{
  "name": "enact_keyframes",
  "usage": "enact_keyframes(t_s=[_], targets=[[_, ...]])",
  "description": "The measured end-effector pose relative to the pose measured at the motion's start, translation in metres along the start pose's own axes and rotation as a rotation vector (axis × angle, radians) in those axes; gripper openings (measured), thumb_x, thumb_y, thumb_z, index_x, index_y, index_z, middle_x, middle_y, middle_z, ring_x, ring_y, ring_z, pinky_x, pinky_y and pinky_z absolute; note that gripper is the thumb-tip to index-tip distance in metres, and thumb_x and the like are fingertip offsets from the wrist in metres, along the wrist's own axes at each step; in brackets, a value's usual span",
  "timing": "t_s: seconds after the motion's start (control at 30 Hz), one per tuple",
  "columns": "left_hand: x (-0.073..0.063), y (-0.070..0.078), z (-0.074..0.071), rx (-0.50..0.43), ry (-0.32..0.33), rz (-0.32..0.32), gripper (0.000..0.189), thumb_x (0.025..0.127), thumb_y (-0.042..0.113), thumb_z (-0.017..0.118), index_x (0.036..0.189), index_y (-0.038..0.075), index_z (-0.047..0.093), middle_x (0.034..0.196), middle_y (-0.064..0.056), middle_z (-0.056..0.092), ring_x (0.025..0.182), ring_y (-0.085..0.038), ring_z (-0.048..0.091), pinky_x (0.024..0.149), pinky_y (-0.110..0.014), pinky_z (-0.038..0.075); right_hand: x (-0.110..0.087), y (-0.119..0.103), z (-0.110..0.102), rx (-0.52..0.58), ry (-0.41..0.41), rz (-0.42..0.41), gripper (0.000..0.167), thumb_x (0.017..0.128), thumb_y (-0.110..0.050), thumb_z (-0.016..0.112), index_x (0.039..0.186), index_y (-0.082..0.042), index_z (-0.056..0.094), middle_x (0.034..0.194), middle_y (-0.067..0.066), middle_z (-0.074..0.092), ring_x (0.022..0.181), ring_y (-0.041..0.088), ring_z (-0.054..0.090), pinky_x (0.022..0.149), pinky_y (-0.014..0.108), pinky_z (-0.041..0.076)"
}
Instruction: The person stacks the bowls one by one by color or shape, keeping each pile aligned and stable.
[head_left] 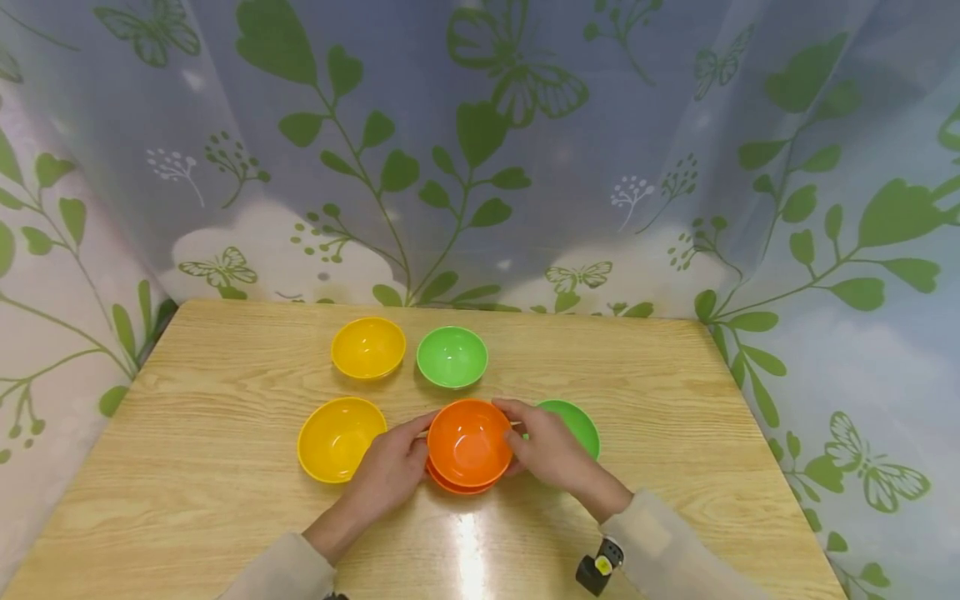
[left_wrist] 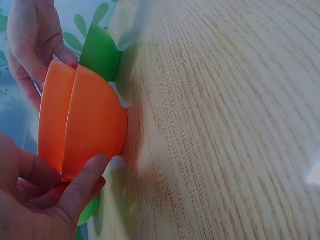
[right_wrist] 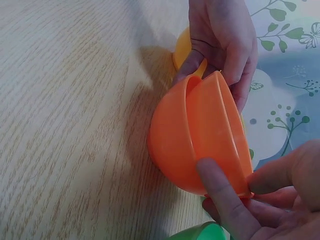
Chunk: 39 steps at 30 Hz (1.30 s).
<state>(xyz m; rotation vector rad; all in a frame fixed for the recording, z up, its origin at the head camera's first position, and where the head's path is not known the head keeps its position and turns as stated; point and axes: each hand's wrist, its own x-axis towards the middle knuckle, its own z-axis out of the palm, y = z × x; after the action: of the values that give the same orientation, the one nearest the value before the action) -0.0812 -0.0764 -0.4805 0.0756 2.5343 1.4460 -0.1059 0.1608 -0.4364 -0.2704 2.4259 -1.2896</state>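
Two orange bowls, the upper one [head_left: 470,442] nested partway into the lower one [left_wrist: 97,120], are at the middle of the table [head_left: 225,467]; whether the lower touches the wood I cannot tell. Two hands grip the pair from opposite sides, the left hand [head_left: 390,467] and right hand [head_left: 551,446] each pinching it between thumb and fingers. Around them are four more bowls: two yellow, near [head_left: 337,440] and far [head_left: 368,348], on the left; two green, one behind [head_left: 452,357], one partly hidden by the right hand [head_left: 576,425].
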Motion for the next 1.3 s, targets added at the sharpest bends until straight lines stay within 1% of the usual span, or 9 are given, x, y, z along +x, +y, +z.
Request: enact_keyframes(t_s=[0.2,0.5,0.57,0.67,0.73,0.8,0.97,1.13,1.3], targets=[[-0.001,0.001,0.000,-0.004,0.004,0.015,0.049,0.106,0.000,0.052,0.154,0.006,0.062,0.139,-0.014,0.075,0.086,-0.010,0.067,0.074,-0.021,0.056,0.000,0.001,0.001,-0.024,-0.006,-0.015,0.055,0.103,0.010,0.054,0.157,0.006,0.051,0.151,0.033,0.060,0.071,0.021,0.078,0.064,0.041,0.068],[-0.004,-0.002,0.000,0.018,0.021,0.045,0.050,0.106,0.003,0.051,0.155,0.003,0.059,0.132,-0.015,0.075,0.068,-0.010,0.058,0.063,-0.023,0.051,0.001,0.001,0.005,-0.105,-0.004,-0.026,0.057,0.101,0.011,0.057,0.158,0.007,0.051,0.154,0.033,0.057,0.065,0.024,0.078,0.064,0.040,0.067],[-0.004,-0.004,0.000,0.020,0.018,0.052,0.051,0.106,0.003,0.050,0.156,0.001,0.058,0.129,-0.015,0.076,0.067,-0.010,0.057,0.062,-0.022,0.050,0.001,0.001,0.006,-0.118,-0.004,-0.033,0.057,0.101,0.011,0.057,0.157,0.007,0.051,0.154,0.033,0.058,0.065,0.025,0.078,0.063,0.039,0.067],[-0.005,-0.004,-0.001,0.000,0.009,0.039,0.052,0.106,0.003,0.049,0.157,0.001,0.056,0.109,-0.013,0.076,0.063,-0.011,0.056,0.060,-0.023,0.049,0.001,0.001,0.007,-0.127,-0.002,-0.032,0.057,0.101,0.010,0.057,0.157,0.005,0.052,0.152,0.032,0.060,0.065,0.027,0.078,0.062,0.037,0.066],[-0.005,-0.004,0.000,-0.010,0.005,0.026,0.052,0.107,0.004,0.049,0.158,0.001,0.055,0.101,-0.010,0.073,0.062,-0.011,0.056,0.059,-0.022,0.049,0.000,0.002,0.007,-0.147,0.006,-0.037,0.056,0.101,0.010,0.057,0.157,0.005,0.053,0.152,0.030,0.062,0.071,0.028,0.079,0.062,0.033,0.066],[-0.006,-0.003,0.000,-0.032,0.009,0.012,0.051,0.108,0.004,0.049,0.158,0.001,0.055,0.101,-0.009,0.073,0.063,-0.011,0.058,0.059,-0.023,0.050,0.000,0.002,0.008,-0.189,0.022,-0.051,0.054,0.101,0.008,0.059,0.155,0.003,0.056,0.151,0.026,0.064,0.086,0.030,0.081,0.065,0.029,0.064],[-0.006,-0.002,0.002,-0.056,0.022,-0.023,0.049,0.109,0.005,0.049,0.158,0.005,0.057,0.131,-0.015,0.074,0.070,-0.014,0.063,0.066,-0.022,0.053,0.000,0.003,0.010,-0.273,0.064,-0.086,0.051,0.101,0.006,0.062,0.152,0.001,0.060,0.151,0.019,0.066,0.120,0.038,0.075,0.080,0.033,0.065],[-0.008,-0.001,0.002,-0.062,0.024,-0.035,0.048,0.111,0.007,0.050,0.158,0.007,0.058,0.146,-0.016,0.070,0.082,-0.014,0.069,0.081,-0.029,0.058,0.000,0.003,0.012,-0.273,0.073,-0.099,0.051,0.102,0.006,0.061,0.152,0.001,0.060,0.153,0.020,0.065,0.124,0.041,0.073,0.096,0.048,0.065],[-0.009,0.000,0.002,-0.069,0.020,-0.035,0.048,0.111,0.008,0.049,0.157,0.007,0.058,0.148,-0.017,0.068,0.085,-0.014,0.070,0.086,-0.033,0.060,-0.001,0.004,0.012,-0.273,0.073,-0.097,0.051,0.102,0.006,0.060,0.152,0.001,0.060,0.153,0.020,0.065,0.124,0.041,0.073,0.093,0.046,0.066]])
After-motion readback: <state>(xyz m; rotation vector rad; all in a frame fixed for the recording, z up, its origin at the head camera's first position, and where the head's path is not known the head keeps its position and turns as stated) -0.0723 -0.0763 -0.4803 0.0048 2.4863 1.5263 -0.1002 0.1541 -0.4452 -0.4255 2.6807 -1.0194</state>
